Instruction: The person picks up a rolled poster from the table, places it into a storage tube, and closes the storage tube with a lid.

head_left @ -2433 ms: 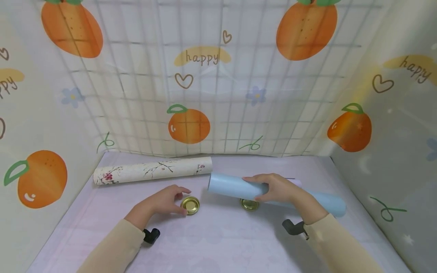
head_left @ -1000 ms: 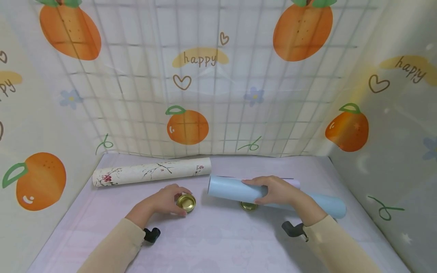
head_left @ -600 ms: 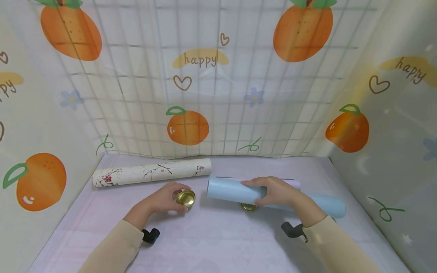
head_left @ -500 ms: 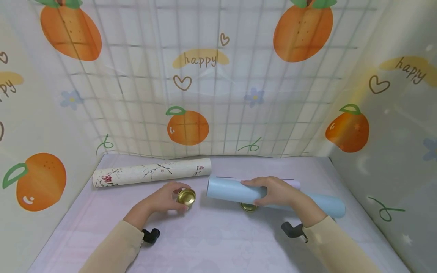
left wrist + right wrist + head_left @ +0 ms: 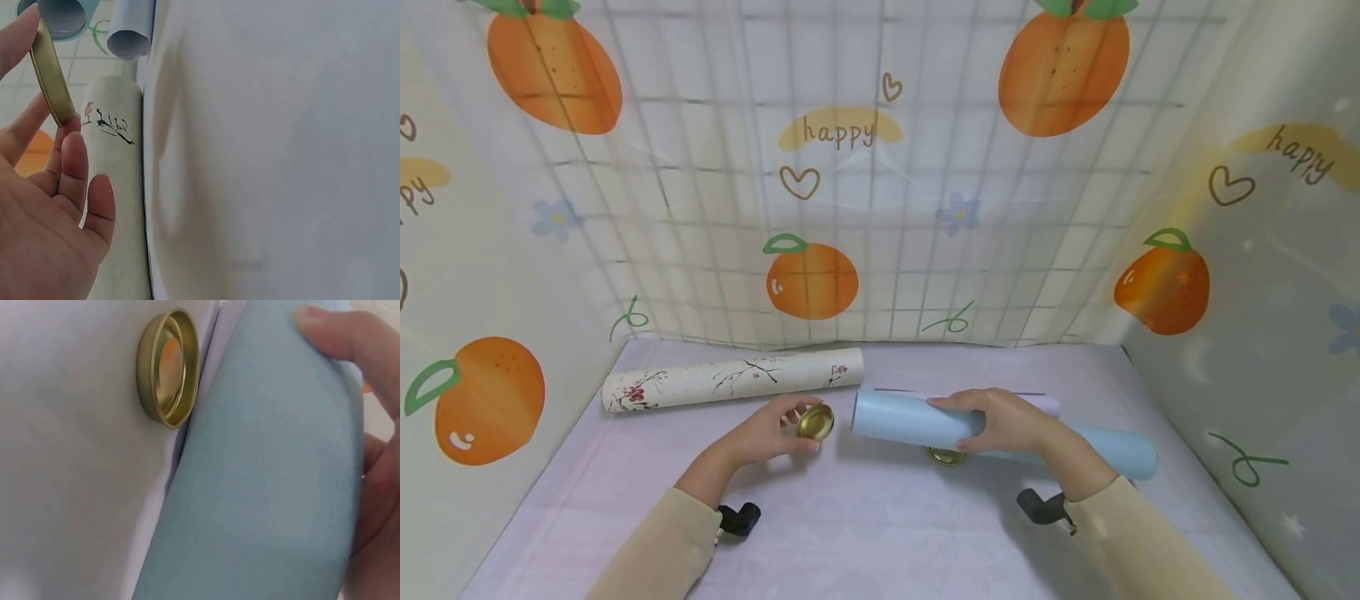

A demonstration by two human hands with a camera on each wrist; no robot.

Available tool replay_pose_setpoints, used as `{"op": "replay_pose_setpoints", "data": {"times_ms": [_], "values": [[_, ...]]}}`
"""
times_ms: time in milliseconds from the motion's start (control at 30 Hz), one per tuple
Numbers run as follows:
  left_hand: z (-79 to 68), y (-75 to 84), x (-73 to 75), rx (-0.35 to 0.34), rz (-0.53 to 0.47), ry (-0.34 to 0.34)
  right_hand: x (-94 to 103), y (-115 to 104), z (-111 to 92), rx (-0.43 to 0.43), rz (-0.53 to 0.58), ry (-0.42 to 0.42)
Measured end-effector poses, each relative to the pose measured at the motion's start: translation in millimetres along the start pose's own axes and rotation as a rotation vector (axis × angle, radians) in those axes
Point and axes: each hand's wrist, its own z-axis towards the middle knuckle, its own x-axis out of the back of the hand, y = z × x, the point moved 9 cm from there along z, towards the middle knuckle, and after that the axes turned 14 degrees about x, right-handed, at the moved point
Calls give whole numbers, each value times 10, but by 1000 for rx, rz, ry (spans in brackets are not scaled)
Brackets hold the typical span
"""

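Note:
My left hand point(image 5: 758, 437) pinches a round gold metal cap point(image 5: 816, 423) between thumb and fingers, above the table. The left wrist view shows that cap point(image 5: 55, 78) edge-on, tilted. My right hand point(image 5: 1011, 423) grips a light blue cardboard tube point(image 5: 895, 418) from above; its left end is raised and close to the held cap, but apart from it. In the left wrist view this end of the blue tube point(image 5: 92, 9) is hollow. A second gold cap point(image 5: 148, 369) lies hollow side up on the table beside the blue tube, partly covered by it in the head view.
A white tube with plum-blossom branches point(image 5: 737, 379) lies at the back left. Behind the blue tube and right hand, a pale lilac tube point(image 5: 1047, 404) is mostly hidden. Curtains printed with oranges point(image 5: 812, 282) close in the table point(image 5: 865, 533) at back and sides.
My left hand has taken the gold cap off the table, lifted it and tipped it toward the blue tube's end. The right hand and blue tube have barely moved.

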Motion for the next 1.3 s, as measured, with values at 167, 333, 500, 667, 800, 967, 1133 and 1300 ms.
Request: {"op": "replay_pose_setpoints", "data": {"times_ms": [167,333,500,667,800,967,1133,1300], "values": [[14,42,9,3,-34,20,-9,1,-5,-4,1,-5],[33,83,-19,5,-63,27,-7,-6,-3,-5,6,-3],[60,113,-69,-13,-85,25,-4,-26,1,-1,13,1],[72,146,-110,-34,-149,9,-4,-37,-5,12,-6,7],[82,173,-134,-44,-191,-7,-16,-32,-6,14,-15,4],[95,198,-159,-34,-208,-8,-26,-25,-7,3,-15,4],[104,235,-205,-29,-241,-33,-20,-41,-1,19,-23,14],[102,252,-219,-23,-244,-32,-23,-48,2,31,-24,14]]}}
